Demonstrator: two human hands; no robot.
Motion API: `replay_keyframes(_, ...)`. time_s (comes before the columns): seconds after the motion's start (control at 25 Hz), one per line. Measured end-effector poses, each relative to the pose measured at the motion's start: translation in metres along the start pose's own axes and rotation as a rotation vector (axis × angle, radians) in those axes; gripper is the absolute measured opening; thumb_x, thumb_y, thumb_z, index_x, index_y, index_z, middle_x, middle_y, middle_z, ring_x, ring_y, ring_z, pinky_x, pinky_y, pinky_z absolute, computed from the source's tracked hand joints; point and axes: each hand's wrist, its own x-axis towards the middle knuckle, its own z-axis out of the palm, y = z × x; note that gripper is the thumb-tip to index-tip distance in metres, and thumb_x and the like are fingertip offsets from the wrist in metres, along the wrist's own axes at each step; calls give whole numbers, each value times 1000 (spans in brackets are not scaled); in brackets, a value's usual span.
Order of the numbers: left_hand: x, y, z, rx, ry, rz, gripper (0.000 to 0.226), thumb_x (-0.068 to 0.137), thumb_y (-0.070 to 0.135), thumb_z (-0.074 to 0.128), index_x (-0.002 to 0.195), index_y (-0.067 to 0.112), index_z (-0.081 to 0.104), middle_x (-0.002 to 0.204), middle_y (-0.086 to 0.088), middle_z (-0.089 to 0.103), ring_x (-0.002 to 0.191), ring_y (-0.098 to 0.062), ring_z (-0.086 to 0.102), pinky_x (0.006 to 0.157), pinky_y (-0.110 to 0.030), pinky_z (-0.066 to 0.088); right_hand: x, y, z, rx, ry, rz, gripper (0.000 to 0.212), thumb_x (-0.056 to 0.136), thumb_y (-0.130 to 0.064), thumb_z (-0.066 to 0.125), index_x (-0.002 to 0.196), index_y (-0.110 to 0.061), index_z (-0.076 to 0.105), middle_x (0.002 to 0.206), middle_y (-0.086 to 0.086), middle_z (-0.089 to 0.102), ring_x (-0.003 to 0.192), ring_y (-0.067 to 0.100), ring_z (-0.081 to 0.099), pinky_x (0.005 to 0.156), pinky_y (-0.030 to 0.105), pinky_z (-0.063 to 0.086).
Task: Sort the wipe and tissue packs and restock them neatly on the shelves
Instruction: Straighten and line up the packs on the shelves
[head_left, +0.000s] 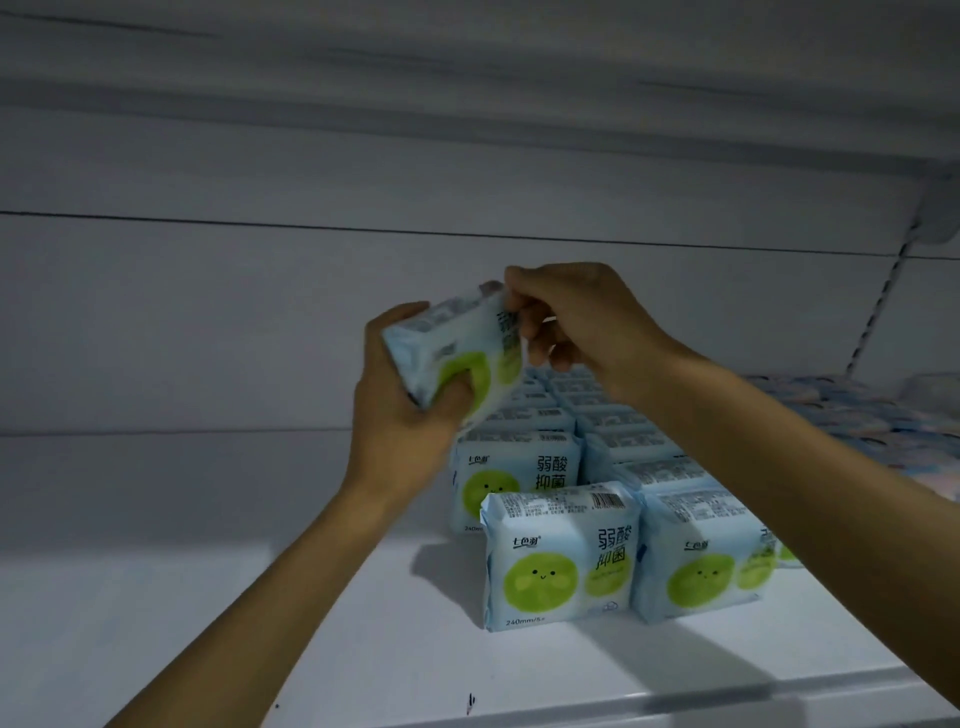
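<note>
My left hand (400, 415) is curled round the lower end of a pale blue pack (457, 353), thumb pressed on its green face, while my right hand (576, 317) pinches its upper seam. The pack hangs tilted in the air, above the white shelf (208, 623) and just left of the rows of matching packs (519, 473). I judge I should square it upright, green face forward, and set it down in line with the front pack (558, 564), without crushing the soft wrap. My right forearm covers part of the right-hand row, the far-right stock (857, 410) is too blurred to name, and the small print is unreadable
</note>
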Motion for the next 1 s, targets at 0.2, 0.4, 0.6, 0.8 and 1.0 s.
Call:
replay_keyframes(0.2,-18,-15,-31,-214,-206,-241,54,55,15,69,106,22,55,85,11,72,78,-5,68,63,-19,53,-9,19,-18,-145,51,-144,19,91,-26,63,85,-8,63,74,-1,64,59,4,58,51,15,43)
replay_keyframes(0.4,-38,-30,-25,-233,-170,-355,41,63,10,59,102,22,54,80,8,70,72,-4,66,60,-19,53,-44,38,-16,-147,129,-190,13,91,-21,62,84,-11,67,75,-4,67,65,1,58,58,12,44)
replay_keyframes(0.6,-49,-38,-12,-186,-272,-468,44,84,12,64,122,26,47,111,1,61,89,-4,66,68,-18,52,-109,85,7,-545,256,-514,23,93,-38,51,106,-21,61,107,-10,62,102,5,56,84,25,48)
replay_keyframes(0.8,-52,-57,13,-543,-104,-877,88,73,75,53,145,26,38,138,-13,53,117,-32,59,102,-51,44,-130,136,47,-1083,164,-577,55,94,-53,43,136,-18,48,140,5,50,134,22,40,113,44,25)
replay_keyframes(1.0,-51,-45,50,-589,-103,-713,43,97,27,38,134,9,48,113,-11,69,93,-20,70,68,-26,57,-125,140,45,-1097,201,-631,61,88,-50,51,138,-16,44,139,8,50,134,22,37,116,41,20)
